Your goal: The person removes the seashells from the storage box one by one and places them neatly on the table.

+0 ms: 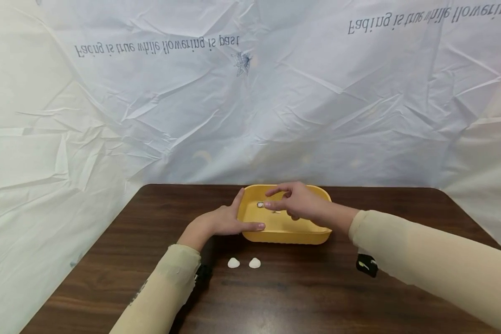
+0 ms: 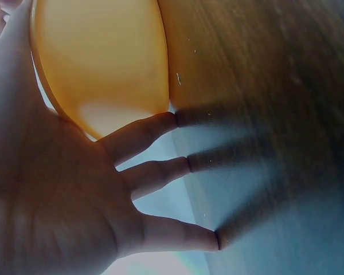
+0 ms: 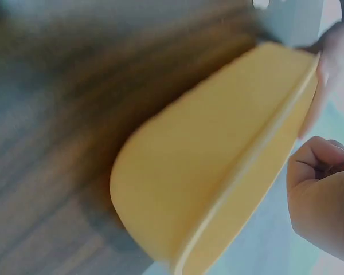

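Observation:
A yellow plastic tub (image 1: 285, 237) stands on the table. My left hand (image 1: 223, 220) is spread at its left end, thumb lying along the front rim. In the left wrist view the straight fingers (image 2: 160, 172) reach down, their tips on the table. Over the tub hovers my right hand (image 1: 298, 200), thumb and index finger stretched out and apart, the other fingers curled. Just beyond the thumb tip, within the tub's outline, shows a small white piece with a dark edge (image 1: 260, 204). Another small pale piece (image 1: 276, 212) lies below the hand, partly hidden.
Two white, fan-shaped, shell-like pieces (image 1: 233, 263) lie on the dark wooden table (image 1: 317, 287) in front of the tub. A white printed cloth (image 1: 275, 116) hangs behind the table's far edge.

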`<move>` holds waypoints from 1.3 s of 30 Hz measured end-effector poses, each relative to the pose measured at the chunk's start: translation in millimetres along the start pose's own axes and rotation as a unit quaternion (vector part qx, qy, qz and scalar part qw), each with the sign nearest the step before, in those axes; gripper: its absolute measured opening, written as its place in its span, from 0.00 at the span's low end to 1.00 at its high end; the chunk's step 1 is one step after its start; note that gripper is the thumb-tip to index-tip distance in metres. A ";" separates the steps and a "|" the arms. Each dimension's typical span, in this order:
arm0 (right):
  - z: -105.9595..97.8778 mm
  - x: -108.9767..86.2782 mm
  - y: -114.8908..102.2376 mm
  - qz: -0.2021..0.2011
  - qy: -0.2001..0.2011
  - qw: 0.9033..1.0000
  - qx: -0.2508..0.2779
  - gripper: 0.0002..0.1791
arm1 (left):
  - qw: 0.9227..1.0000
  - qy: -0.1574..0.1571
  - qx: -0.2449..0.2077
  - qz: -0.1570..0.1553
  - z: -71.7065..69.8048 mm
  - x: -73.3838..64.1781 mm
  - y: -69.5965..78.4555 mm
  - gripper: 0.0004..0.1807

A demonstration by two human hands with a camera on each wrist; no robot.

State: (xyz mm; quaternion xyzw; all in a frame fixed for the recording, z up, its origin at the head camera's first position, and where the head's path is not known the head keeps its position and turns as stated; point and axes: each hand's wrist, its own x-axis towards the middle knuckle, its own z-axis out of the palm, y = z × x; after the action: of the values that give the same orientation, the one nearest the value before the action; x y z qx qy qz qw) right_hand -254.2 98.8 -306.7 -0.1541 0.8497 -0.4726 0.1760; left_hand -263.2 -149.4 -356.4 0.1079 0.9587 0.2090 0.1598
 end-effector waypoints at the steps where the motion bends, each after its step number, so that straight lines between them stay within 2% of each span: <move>1: -2.9 3.7 0.5 0.000 0.002 1.000 -0.003 0.25 | 1.000 -0.001 -0.001 0.000 0.1 0.0 -0.2 0.75; 7: -13.3 24.4 4.9 0.022 0.022 0.999 -0.010 0.30 | 1.000 -0.002 -0.006 0.003 0.4 0.5 -0.6 0.75; 14: -8.8 41.5 19.5 0.052 0.017 0.997 0.054 0.32 | 1.000 0.001 -0.005 0.005 0.2 -0.5 -0.9 0.75; 19: -3.8 49.4 29.1 0.071 0.020 0.995 0.060 0.32 | 1.000 0.001 -0.002 0.002 0.4 -0.7 -0.8 0.75; 27: 2.9 55.5 39.4 0.092 0.034 0.994 0.053 0.31 | 1.000 0.003 0.002 0.000 0.6 -0.3 -0.3 0.75; 34: 6.4 54.4 43.4 0.088 0.038 0.995 0.037 0.29 | 1.000 0.006 0.004 0.004 0.4 -0.7 0.2 0.75; 39: 5.6 53.8 46.2 0.099 0.053 0.993 0.042 0.27 | 1.000 0.007 0.006 0.010 1.0 0.1 -0.5 0.75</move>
State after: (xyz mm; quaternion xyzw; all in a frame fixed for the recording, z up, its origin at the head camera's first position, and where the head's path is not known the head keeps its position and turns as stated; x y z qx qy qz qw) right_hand -304.0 94.9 -357.3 -0.0359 0.8482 -0.4957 0.1831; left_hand -262.9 -149.4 -357.5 0.1166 0.9599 0.2059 0.1504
